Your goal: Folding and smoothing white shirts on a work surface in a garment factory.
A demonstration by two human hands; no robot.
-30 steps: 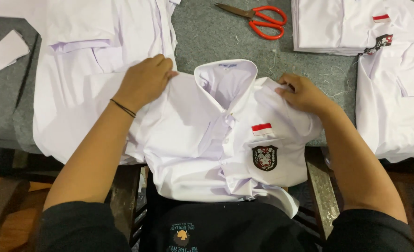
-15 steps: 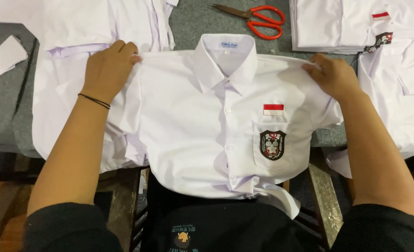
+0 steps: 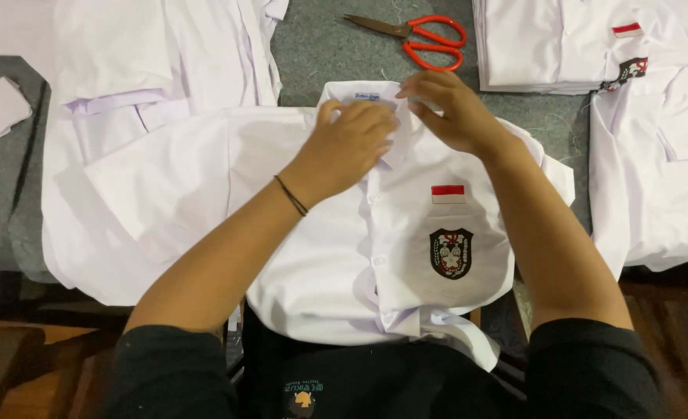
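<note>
Both your hands have come in from the shoulders to the collar (image 3: 375, 97) of the white uniform shirt (image 3: 359, 233) lying face-up on the grey surface (image 3: 313, 46); with left hand (image 3: 351, 143) and right hand (image 3: 452, 116) fingers pinching it, square both points evenly.

Two hands are in view: the left hand (image 3: 351, 140) and the right hand (image 3: 452, 112), both on the collar of one white shirt (image 3: 359, 256) spread flat on the grey worktop (image 3: 313, 46). One wristband (image 3: 291, 195) circles the left wrist. One pair of scissors (image 3: 421, 35) with red handles lies at the far edge. One stack of folded shirts (image 3: 545, 46) sits at the upper right; how many it holds cannot be told. One loose shirt (image 3: 662, 171) lies at the right, and one heap of white shirts (image 3: 126, 85) at the left, its number unclear. Two dark crest badges show: one on the spread shirt (image 3: 451, 253), one on the stack (image 3: 631, 71). Two small red-and-white patches show: one (image 3: 448, 194) above the crest, one (image 3: 627, 29) on the stack.
</note>
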